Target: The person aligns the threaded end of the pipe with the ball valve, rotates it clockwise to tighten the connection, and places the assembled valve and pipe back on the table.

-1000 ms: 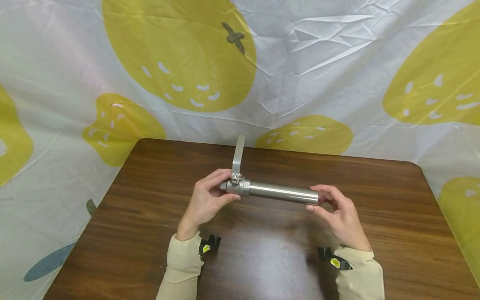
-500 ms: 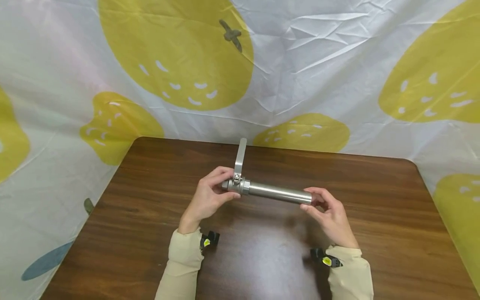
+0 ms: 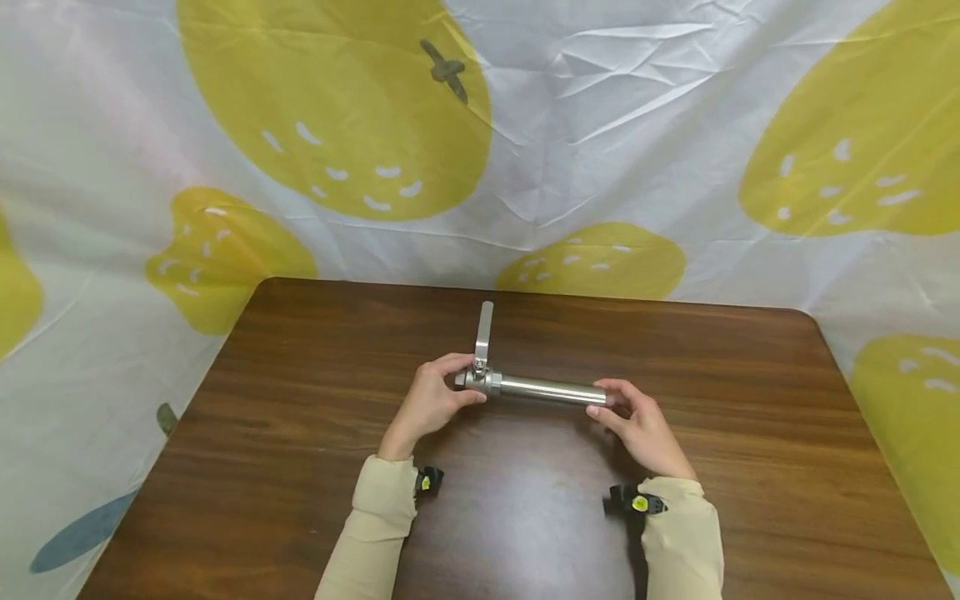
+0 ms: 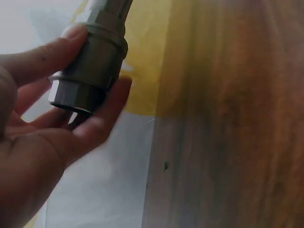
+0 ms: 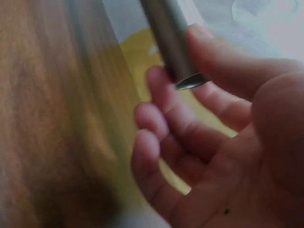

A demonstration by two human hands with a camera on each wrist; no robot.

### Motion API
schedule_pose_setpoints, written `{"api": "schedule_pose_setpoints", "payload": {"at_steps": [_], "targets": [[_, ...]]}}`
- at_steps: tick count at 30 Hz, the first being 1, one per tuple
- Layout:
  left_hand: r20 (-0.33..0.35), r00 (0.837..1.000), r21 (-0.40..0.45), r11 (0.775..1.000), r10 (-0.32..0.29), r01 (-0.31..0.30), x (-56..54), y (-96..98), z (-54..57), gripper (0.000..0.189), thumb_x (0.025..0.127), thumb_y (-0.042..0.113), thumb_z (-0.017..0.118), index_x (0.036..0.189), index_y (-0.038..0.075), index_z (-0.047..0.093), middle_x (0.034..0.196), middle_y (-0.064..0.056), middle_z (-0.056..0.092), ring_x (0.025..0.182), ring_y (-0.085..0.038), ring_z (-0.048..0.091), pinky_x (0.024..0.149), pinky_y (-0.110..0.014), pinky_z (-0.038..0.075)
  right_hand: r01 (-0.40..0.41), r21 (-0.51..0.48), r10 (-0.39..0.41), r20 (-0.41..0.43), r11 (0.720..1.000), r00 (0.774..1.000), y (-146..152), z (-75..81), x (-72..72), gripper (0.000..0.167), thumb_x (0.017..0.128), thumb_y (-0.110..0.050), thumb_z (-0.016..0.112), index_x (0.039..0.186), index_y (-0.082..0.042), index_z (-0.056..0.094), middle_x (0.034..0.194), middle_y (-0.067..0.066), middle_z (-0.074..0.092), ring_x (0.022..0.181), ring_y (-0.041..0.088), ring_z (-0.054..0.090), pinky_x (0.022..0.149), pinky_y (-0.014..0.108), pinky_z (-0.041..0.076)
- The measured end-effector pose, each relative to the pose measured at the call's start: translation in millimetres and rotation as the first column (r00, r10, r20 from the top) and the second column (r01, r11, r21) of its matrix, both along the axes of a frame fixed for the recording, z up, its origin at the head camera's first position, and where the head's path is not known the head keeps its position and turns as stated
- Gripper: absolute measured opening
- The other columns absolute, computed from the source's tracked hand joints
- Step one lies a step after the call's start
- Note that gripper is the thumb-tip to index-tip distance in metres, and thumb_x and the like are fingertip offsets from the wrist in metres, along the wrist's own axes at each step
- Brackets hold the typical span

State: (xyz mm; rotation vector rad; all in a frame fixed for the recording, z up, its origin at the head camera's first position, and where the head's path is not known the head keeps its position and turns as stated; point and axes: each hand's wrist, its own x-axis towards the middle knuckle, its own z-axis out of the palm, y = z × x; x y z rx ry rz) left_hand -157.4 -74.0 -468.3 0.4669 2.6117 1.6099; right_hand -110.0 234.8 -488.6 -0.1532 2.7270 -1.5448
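A ball valve [image 3: 477, 380] with a flat metal lever [image 3: 484, 333] is joined to a straight steel pipe [image 3: 551, 390]. The lever points toward the far edge of the table, crosswise to the pipe. My left hand [image 3: 433, 398] grips the valve body at its left end; in the left wrist view the thumb and fingers [image 4: 114, 102] lie around its hexagonal end. At the other end my right hand [image 3: 637, 425] pinches the pipe between thumb and fingers. The pipe's open end [image 5: 191, 81] shows in the right wrist view, other fingers curling loosely below it.
A brown wood-grain table [image 3: 300, 417] lies under both hands. Behind it and along its sides hangs a white cloth [image 3: 540, 150] printed with yellow fruit. Each wrist carries a small black camera [image 3: 618, 500] at the sleeve.
Both hands, with the valve and pipe between them, have moved farther from me and lower toward the table. The right hand has also shifted left in the head view. Both grips stay the same.
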Motion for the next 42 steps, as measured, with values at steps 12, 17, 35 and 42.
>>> {"api": "schedule_pose_setpoints", "payload": {"at_steps": [12, 17, 35, 42], "targets": [[0.001, 1.0, -0.132, 0.991, 0.027, -0.026, -1.2, 11.4, -15.0, 0.056, 0.07, 0.011, 0.085, 0.12, -0.003, 0.065, 0.121, -0.017, 0.066, 0.115, -0.031, 0.061, 0.101, -0.042, 0.048, -0.009, 0.155, 0.005, 0.026, 0.988, 1.0, 5.7, -8.4, -4.3, 0.032, 0.089, -0.018, 0.07, 0.117, -0.006, 0.061, 0.094, 0.009, 0.062, 0.082, 0.017, 0.053, 0.069, 0.023, 0.044], [0.021, 0.999, -0.144, 0.989, 0.026, -0.023, -0.4, 17.5, -18.1, 0.057, 0.072, 0.012, 0.085, 0.122, -0.003, 0.063, 0.124, -0.018, 0.065, 0.117, -0.032, 0.06, 0.101, -0.042, 0.048, -0.012, 0.188, 0.002, 0.052, 0.982, 0.999, 9.2, -8.4, -4.8, 0.033, 0.091, -0.018, 0.068, 0.119, -0.002, 0.059, 0.099, 0.012, 0.062, 0.087, 0.02, 0.055, 0.072, 0.025, 0.045], [0.106, 0.993, -0.193, 0.979, -0.044, 0.063, 0.8, 31.2, -20.6, 0.065, 0.08, 0.015, 0.079, 0.136, 0.0, 0.052, 0.133, -0.018, 0.059, 0.124, -0.03, 0.054, 0.106, -0.043, 0.044, 0.041, 0.234, -0.068, 0.108, 0.971, 0.992, 15.8, -10.2, 11.4, 0.039, 0.093, -0.024, 0.065, 0.125, -0.001, 0.059, 0.11, 0.015, 0.06, 0.101, 0.026, 0.057, 0.083, 0.034, 0.046], [0.118, 0.992, -0.153, 0.987, -0.041, 0.059, -1.0, 29.2, -19.3, 0.064, 0.083, 0.016, 0.076, 0.138, -0.001, 0.049, 0.133, -0.017, 0.059, 0.125, -0.032, 0.053, 0.107, -0.046, 0.042, 0.051, 0.253, -0.076, 0.093, 0.966, 0.993, 11.7, -9.4, 6.1, 0.039, 0.093, -0.022, 0.065, 0.124, 0.002, 0.06, 0.11, 0.019, 0.062, 0.1, 0.029, 0.059, 0.085, 0.04, 0.047]]}}
